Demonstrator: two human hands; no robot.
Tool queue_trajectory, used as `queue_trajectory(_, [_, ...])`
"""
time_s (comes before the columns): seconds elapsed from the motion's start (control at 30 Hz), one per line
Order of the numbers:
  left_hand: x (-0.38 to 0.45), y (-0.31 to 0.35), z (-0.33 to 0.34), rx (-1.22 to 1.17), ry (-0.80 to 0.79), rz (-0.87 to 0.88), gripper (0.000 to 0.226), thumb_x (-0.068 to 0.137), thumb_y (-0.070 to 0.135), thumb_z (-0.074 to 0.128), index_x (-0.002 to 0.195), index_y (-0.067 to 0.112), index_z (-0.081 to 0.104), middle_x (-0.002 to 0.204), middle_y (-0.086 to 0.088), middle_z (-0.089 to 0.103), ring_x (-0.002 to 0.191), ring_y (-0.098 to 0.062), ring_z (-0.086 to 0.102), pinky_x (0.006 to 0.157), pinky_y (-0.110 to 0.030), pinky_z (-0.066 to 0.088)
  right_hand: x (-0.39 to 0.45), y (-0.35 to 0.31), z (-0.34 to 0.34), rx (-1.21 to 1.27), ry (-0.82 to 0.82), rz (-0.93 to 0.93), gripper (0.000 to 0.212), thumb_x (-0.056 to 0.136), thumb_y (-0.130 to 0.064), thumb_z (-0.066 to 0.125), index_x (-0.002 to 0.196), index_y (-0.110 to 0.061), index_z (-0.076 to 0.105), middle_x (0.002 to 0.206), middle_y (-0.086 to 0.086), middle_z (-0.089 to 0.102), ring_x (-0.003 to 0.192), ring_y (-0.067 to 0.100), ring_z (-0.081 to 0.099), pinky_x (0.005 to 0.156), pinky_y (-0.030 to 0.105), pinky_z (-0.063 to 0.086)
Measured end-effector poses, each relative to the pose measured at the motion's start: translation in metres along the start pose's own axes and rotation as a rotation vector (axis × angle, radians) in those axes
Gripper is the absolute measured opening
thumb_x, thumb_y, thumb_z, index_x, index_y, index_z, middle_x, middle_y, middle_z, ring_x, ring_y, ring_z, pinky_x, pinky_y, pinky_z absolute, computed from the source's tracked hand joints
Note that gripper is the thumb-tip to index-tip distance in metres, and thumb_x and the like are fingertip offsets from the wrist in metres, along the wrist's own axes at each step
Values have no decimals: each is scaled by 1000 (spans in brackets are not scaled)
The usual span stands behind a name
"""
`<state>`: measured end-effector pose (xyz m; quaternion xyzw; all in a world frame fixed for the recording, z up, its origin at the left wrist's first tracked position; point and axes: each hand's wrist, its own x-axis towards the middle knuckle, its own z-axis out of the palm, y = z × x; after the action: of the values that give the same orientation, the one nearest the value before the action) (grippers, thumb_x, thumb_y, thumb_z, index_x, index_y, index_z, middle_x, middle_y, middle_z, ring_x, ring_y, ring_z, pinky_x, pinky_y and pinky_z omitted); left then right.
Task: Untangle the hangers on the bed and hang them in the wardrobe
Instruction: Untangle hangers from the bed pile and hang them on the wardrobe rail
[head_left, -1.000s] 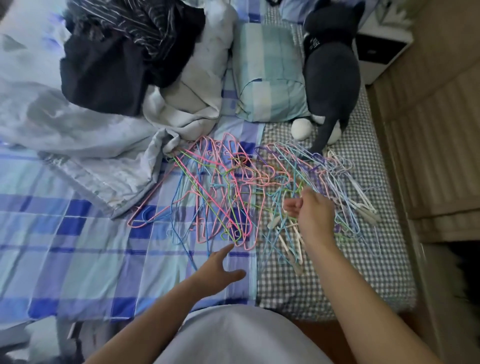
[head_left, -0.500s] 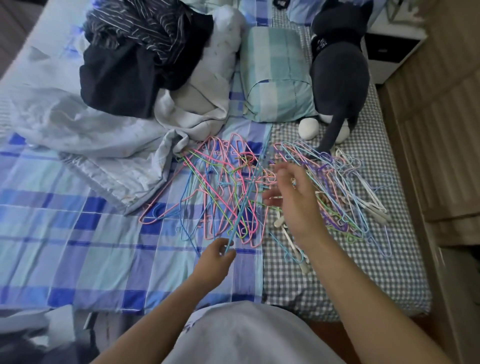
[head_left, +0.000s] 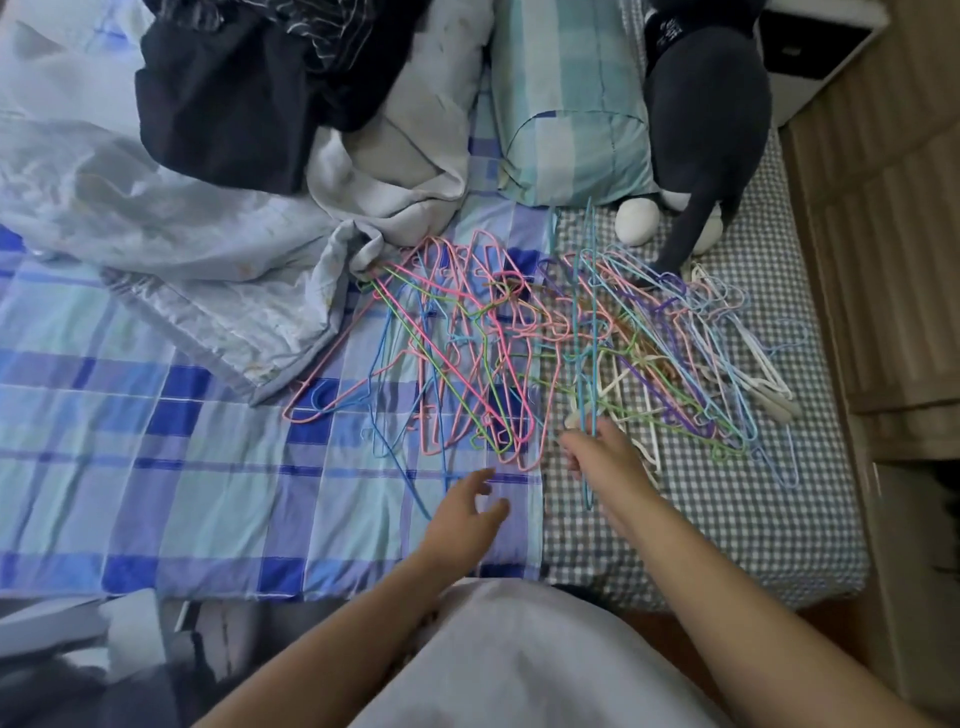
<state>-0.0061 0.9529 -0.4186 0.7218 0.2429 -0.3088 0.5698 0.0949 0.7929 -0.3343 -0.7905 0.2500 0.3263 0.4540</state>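
Observation:
A tangled heap of thin wire hangers (head_left: 467, 343) in pink, blue, green, purple and white lies across the middle of the bed (head_left: 156, 467). My right hand (head_left: 602, 457) is closed on a light blue hanger (head_left: 589, 322), which stands up out of the heap with its length pointing away from me. My left hand (head_left: 465, 509) hovers open just in front of the heap's near edge, fingers spread, holding nothing. The wardrobe (head_left: 883, 234) is the wood-panelled surface along the right.
A crumpled pale duvet (head_left: 182, 234) and dark clothes (head_left: 244, 88) fill the far left of the bed. A checked pillow (head_left: 566, 104) and a dark grey plush toy (head_left: 706, 119) sit behind the hangers. A white bedside cabinet (head_left: 810, 47) is at top right.
My left hand has let go of the blue hanger and opened. My right hand has drawn back toward me and now holds that hanger, lifted over the heap.

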Motion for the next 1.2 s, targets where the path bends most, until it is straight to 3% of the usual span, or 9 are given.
queue_trajectory(0.07, [31, -43, -14, 81, 144, -302, 46, 87, 34, 58, 125, 8, 54, 111, -12, 66, 90, -32, 66, 80, -32, 50, 4, 3, -6, 28, 49, 10, 12, 91, -27, 55, 97, -17, 57, 78, 4, 51, 68, 20, 47, 67, 40, 41])
queue_trajectory(0.17, [56, -76, -28, -156, 165, -569, 23, 90, 22, 59, 95, -1, 57, 75, -13, 55, 57, -27, 49, 54, -27, 38, -2, 9, -7, 22, 83, 30, 13, 91, -23, 53, 80, -17, 49, 67, 4, 44, 63, 21, 41, 65, 40, 36])
queue_trajectory(0.3, [78, -77, -29, -221, 196, -567, 22, 89, 20, 65, 89, -2, 61, 71, -16, 56, 55, -26, 52, 51, -28, 39, -14, 22, 0, -10, 93, 76, 10, 84, -23, 54, 80, -14, 52, 69, 4, 48, 65, 20, 44, 65, 39, 38])
queue_trajectory(0.4, [92, -78, -31, -357, 252, -607, 38, 84, 25, 72, 103, -6, 64, 82, -24, 62, 78, -40, 68, 61, -40, 48, -19, 25, 1, 44, 78, 107, 9, 89, -18, 54, 82, -12, 55, 70, 4, 51, 63, 18, 44, 66, 37, 40])
queue_trajectory(0.47, [90, -76, -36, -511, 229, -616, 32, 86, 28, 71, 101, 1, 63, 73, -17, 56, 67, -33, 63, 61, -35, 44, -20, 19, -1, 65, 72, 106, 9, 92, -16, 54, 85, -11, 56, 71, 5, 52, 61, 17, 45, 65, 35, 41])
queue_trajectory(0.63, [51, -55, -69, -758, 332, -436, 30, 101, 31, 54, 86, 5, 54, 69, -11, 52, 66, -24, 59, 65, -35, 54, -10, 1, 2, 147, 80, 99, 10, 92, -16, 53, 83, -12, 55, 68, 3, 52, 58, 16, 44, 62, 36, 39])
queue_trajectory(0.73, [19, -41, -94, -920, 419, -248, 33, 105, 31, 46, 94, 0, 53, 90, -17, 57, 87, -32, 67, 79, -52, 59, -4, -10, 13, 231, 70, 116, 17, 94, -20, 55, 80, -12, 58, 64, 3, 53, 53, 16, 44, 57, 33, 36])
queue_trajectory(0.83, [-8, -27, -118, -925, 407, -116, 35, 106, 31, 44, 105, -1, 57, 112, -15, 62, 103, -34, 69, 75, -57, 59, 2, -18, 26, 314, 51, 136, 15, 95, -21, 56, 87, -9, 59, 63, 4, 53, 51, 18, 45, 55, 34, 38])
queue_trajectory(1.2, [-75, -14, -154, -702, 462, 40, 29, 106, 27, 44, 106, 4, 62, 95, -19, 69, 80, -38, 73, 52, -32, 47, -5, -40, 28, 261, 0, 43, 25, 97, -23, 55, 77, -7, 54, 61, 5, 51, 50, 18, 42, 52, 32, 33])
